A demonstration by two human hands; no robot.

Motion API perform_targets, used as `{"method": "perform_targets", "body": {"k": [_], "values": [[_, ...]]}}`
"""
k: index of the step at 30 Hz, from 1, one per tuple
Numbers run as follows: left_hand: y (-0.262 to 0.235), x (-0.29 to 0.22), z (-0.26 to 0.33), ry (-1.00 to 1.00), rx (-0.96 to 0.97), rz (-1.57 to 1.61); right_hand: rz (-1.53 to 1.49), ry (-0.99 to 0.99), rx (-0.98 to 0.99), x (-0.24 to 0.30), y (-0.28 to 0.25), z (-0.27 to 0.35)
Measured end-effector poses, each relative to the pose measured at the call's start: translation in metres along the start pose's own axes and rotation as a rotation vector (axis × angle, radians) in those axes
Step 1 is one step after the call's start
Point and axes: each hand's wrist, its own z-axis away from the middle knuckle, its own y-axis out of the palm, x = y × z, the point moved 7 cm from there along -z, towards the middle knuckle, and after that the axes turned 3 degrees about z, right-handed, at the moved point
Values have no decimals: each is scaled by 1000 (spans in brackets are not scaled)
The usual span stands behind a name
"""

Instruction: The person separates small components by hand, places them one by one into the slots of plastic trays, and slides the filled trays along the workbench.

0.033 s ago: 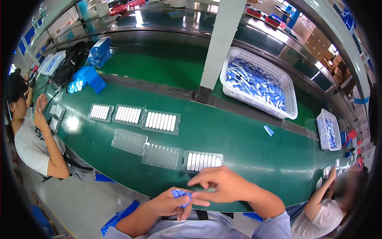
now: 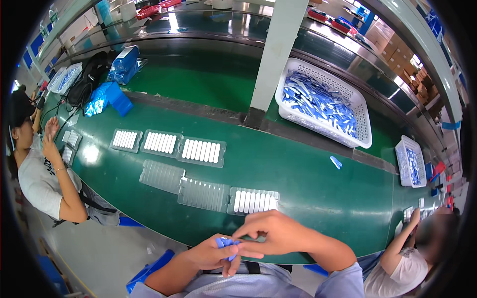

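My left hand (image 2: 211,252) is closed around a few small blue strips (image 2: 226,243), held just over the near table edge. My right hand (image 2: 273,232) meets it from the right, fingers bent and tips at the strips; whether they pinch one is hidden. Just beyond my hands lies a clear plastic tray (image 2: 254,201) filled with a row of white, round-ended strips. To its left are a clear tray with bare slots (image 2: 202,194) and another such tray (image 2: 162,176). Behind them, three filled trays (image 2: 201,151) stand in a row.
A white basket (image 2: 368,130) heaped with blue-and-white strips stands at the back, right of a white post (image 2: 276,54). A loose blue strip (image 2: 336,162) lies before it. A smaller basket (image 2: 421,182) is far right. Co-workers sit left (image 2: 37,184) and right (image 2: 405,270).
My right hand's fingertips have drawn closer together and down toward the blue strips in my left hand. The trays and baskets have not moved.
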Motion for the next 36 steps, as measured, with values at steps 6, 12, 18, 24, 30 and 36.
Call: {"method": "perform_targets", "body": {"k": [6, 12, 18, 24, 30, 36], "values": [[-1, -13, 13, 59, -119, -78, -146, 49, -209, -23, -12, -9], [-35, -29, 38, 322, -296, -5, -444, 224, -374, -47, -31, -24], [-27, -35, 50, 383, -318, 95, -476, 222, -341, -43, -24, -40], [-27, -38, 53, 335, -353, 189, -520, 297, -234, -38, -8, -54], [-35, -34, 54, 288, -257, 149, -201, 243, -152, -21, 5, -73], [-38, -43, 70, 350, -343, 50, -477, 251, -208, -33, -8, -112]]}}
